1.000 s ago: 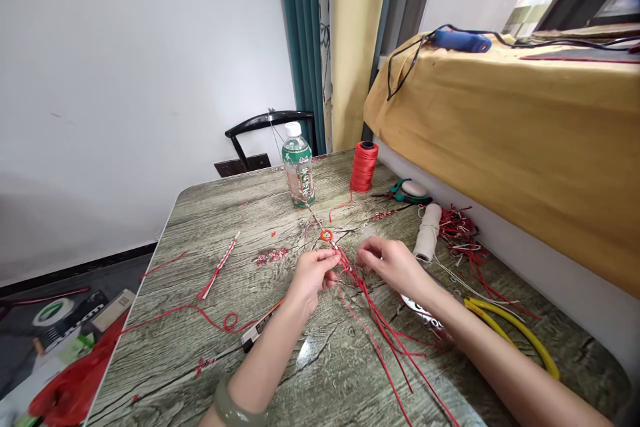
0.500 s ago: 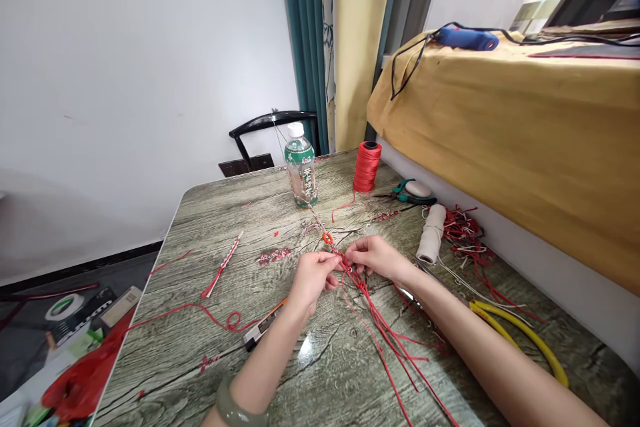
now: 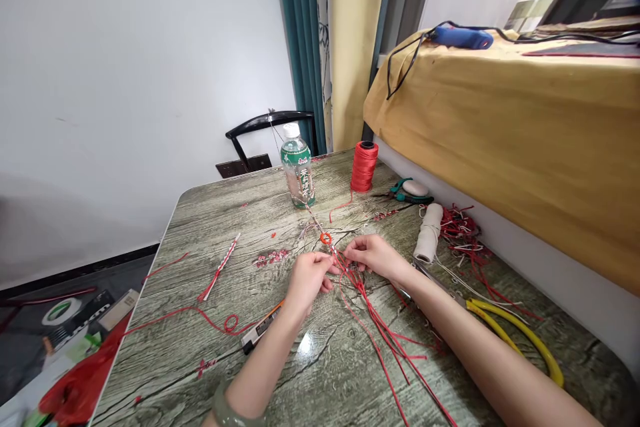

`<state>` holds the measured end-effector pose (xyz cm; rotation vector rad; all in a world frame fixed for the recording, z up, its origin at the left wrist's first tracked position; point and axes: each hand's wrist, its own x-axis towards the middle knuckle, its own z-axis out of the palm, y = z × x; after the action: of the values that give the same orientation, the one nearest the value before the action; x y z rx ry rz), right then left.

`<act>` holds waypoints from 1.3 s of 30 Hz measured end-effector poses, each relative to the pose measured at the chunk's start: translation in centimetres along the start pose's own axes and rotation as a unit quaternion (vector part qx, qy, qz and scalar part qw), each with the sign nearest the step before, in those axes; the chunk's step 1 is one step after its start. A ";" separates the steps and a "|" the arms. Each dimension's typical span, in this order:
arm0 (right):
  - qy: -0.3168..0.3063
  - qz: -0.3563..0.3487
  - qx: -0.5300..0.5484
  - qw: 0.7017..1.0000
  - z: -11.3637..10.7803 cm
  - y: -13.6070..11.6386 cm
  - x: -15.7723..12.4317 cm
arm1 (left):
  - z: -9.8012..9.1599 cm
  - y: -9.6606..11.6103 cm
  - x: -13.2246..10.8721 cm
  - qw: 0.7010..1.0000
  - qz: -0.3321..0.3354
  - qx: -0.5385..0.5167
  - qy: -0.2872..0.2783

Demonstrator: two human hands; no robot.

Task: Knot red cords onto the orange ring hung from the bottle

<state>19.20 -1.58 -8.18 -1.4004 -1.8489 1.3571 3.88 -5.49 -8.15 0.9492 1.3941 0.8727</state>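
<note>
Red cords (image 3: 371, 310) run from an orange-red ring (image 3: 326, 238) toward the table's front edge, fanning out into several loose ends. A thin twisted cord ties the ring to a green-labelled plastic bottle (image 3: 297, 170). My left hand (image 3: 311, 273) is closed, thumb and forefinger pinching the red cords just below the ring. Opposite it, my right hand (image 3: 369, 255) is also pinched on a strand of the red cords from the right side. The exact strands between the fingertips are too small to make out.
A red thread spool (image 3: 365, 167) stands behind, near green-handled pliers (image 3: 410, 197). To the right lie a white cord roll (image 3: 429, 233), a tangle of cord scraps (image 3: 459, 225) and yellow-handled scissors (image 3: 530, 337). A utility knife (image 3: 260, 330) and a red-white braided cord (image 3: 221, 268) lie left.
Both hands stay close together at the cords, with only slight finger movement; the fingertips look a little farther apart. The whole view has shifted slightly.
</note>
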 end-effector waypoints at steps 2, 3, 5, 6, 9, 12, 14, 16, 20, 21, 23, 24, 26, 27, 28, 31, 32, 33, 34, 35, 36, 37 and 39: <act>0.005 -0.004 -0.006 1.000 0.0 0.1 0.1 | 0.0 -0.1 0.1 1.000 0.006 0.017 0.008; 0.012 -0.007 -0.010 1.000 0.0 0.2 0.1 | 0.0 -0.1 0.1 1.000 0.008 0.025 0.012; 0.029 -0.013 -0.021 0.999 0.1 0.3 0.2 | 0.0 -0.2 0.3 0.999 0.012 0.045 0.024; 0.038 -0.016 -0.026 0.999 0.1 0.3 0.2 | 0.0 -0.3 0.3 0.998 0.013 0.054 0.032; 0.055 -0.023 -0.037 0.998 0.0 0.3 0.2 | -0.2 -0.6 0.7 0.994 0.022 0.092 0.062; 0.060 -0.032 -0.051 0.996 -0.2 0.2 0.1 | -0.4 -0.8 1.0 0.984 0.051 0.145 0.085; 0.066 -0.038 -0.064 0.995 -0.2 0.0 0.0 | -0.5 -1.0 1.1 0.977 0.074 0.176 0.093; 0.073 -0.040 -0.079 0.993 -0.3 -0.1 -0.1 | -0.5 -1.1 1.1 0.972 0.091 0.195 0.096; 0.077 -0.040 -0.098 0.991 -1.1 -0.3 -0.4 | -0.7 -1.1 0.9 0.965 0.107 0.228 0.080; 0.081 -0.037 -0.099 0.991 -1.4 -0.3 -0.5 | -0.8 -1.0 0.9 0.962 0.108 0.238 0.076; 0.097 -0.033 -0.108 0.989 -2.1 -0.2 -0.7 | -1.1 -0.8 0.8 0.956 0.106 0.261 0.077; 0.105 -0.036 -0.119 0.987 -2.4 -0.2 -0.8 | -1.2 -0.6 0.8 0.952 0.106 0.276 0.084; 0.110 -0.051 -0.154 0.981 -2.7 -0.1 -1.0 | -1.5 -0.3 0.8 0.937 0.112 0.311 0.110; 0.105 -0.059 -0.174 0.977 -2.7 -0.1 -1.1 | -1.5 -0.2 0.7 0.927 0.121 0.330 0.128; 0.096 -0.065 -0.192 0.975 -2.5 -0.1 -1.2 | -1.6 -0.1 0.8 0.916 0.133 0.348 0.145; 0.064 -0.080 -0.229 0.968 -1.8 0.0 -1.2 | -1.3 0.1 1.1 0.897 0.157 0.379 0.167; 0.059 -0.087 -0.237 0.966 -1.5 0.1 -1.1 | -1.2 0.0 1.3 0.899 0.155 0.378 0.159; 0.057 -0.093 -0.242 0.964 -1.3 0.1 -1.0 | -1.1 0.0 1.5 0.904 0.149 0.373 0.147; 0.057 -0.098 -0.247 0.963 -1.1 0.2 -0.9 | -1.0 -0.1 1.7 0.910 0.140 0.366 0.133; 0.056 -0.101 -0.250 0.961 -1.0 0.2 -0.8 | -0.9 -0.1 2.0 0.917 0.132 0.357 0.120; 0.057 -0.102 -0.253 0.960 -1.0 0.3 -0.7 | -0.9 -0.2 2.2 0.922 0.126 0.349 0.108; 0.055 -0.103 -0.254 0.960 -1.0 0.3 -0.7 | -0.9 -0.3 2.4 0.926 0.121 0.343 0.100; 0.049 -0.102 -0.253 0.961 -1.0 0.4 -0.6 | -0.9 -0.4 2.6 0.930 0.120 0.334 0.092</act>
<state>20.39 -1.66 -8.01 -1.4228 -2.2976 0.7251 2.96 -3.21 -9.48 1.6150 1.8120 0.6759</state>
